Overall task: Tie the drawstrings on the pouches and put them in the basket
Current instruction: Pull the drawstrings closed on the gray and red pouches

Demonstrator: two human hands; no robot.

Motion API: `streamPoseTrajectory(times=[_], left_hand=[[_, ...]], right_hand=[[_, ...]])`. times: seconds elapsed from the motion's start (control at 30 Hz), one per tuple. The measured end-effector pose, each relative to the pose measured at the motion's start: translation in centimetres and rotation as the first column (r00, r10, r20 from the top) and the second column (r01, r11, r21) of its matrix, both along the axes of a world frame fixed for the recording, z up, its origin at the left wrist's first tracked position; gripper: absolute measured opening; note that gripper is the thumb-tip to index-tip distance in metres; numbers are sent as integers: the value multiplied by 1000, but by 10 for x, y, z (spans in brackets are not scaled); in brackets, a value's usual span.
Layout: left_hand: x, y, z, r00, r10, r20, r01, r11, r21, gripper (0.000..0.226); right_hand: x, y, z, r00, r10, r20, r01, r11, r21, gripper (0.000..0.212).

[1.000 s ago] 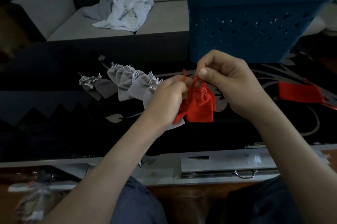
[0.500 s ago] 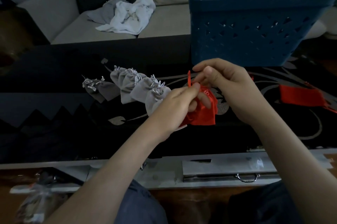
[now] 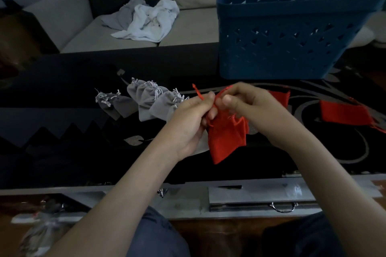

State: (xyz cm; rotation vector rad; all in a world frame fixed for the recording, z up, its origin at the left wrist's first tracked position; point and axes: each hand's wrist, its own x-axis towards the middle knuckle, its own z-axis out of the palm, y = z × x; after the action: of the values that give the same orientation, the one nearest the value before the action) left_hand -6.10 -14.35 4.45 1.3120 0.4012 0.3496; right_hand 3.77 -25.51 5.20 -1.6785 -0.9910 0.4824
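A red pouch [image 3: 226, 139] hangs between my hands above the dark table. My left hand [image 3: 190, 118] pinches one red drawstring [image 3: 197, 92], whose end sticks up past my fingers. My right hand [image 3: 248, 104] pinches the other string at the pouch's gathered neck. Several grey pouches [image 3: 146, 100] with tied strings lie in a row to the left. Two more red pouches lie to the right, one [image 3: 279, 95] just behind my right hand and one [image 3: 344, 112] farther out. The blue basket [image 3: 288, 33] stands behind my hands; its inside is hidden.
The black table [image 3: 62, 131] has a silver swirl pattern and a drawer with a metal handle [image 3: 284, 207] at its near edge. Crumpled white and grey cloths [image 3: 146, 18] lie on the sofa behind. My knees are below the table edge.
My hands have dropped slightly and drawn close together at the pouch's neck. The pouch now hangs lower and more spread out beneath them.
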Motion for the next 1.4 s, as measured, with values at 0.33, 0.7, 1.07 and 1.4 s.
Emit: streamPoseTrajectory(times=[0.33,0.7,1.07,1.4], left_hand=[[-2,7,-4,996,63,58,-66,997,51,25],[-3,7,-14,985,133,109,-171,709,684,14],[3,6,-20,968,238,84,-128,178,976,15],[-2,9,-15,954,175,244,-275,185,943,31]], right_hand=[[-1,-1,-1,972,153,-178,-163,986,-41,13],[2,2,-7,997,-70,25,72,994,-83,6],[0,-2,-5,988,-97,123,110,989,-99,6],[-5,-3,-2,986,16,-165,-18,1000,-10,27]])
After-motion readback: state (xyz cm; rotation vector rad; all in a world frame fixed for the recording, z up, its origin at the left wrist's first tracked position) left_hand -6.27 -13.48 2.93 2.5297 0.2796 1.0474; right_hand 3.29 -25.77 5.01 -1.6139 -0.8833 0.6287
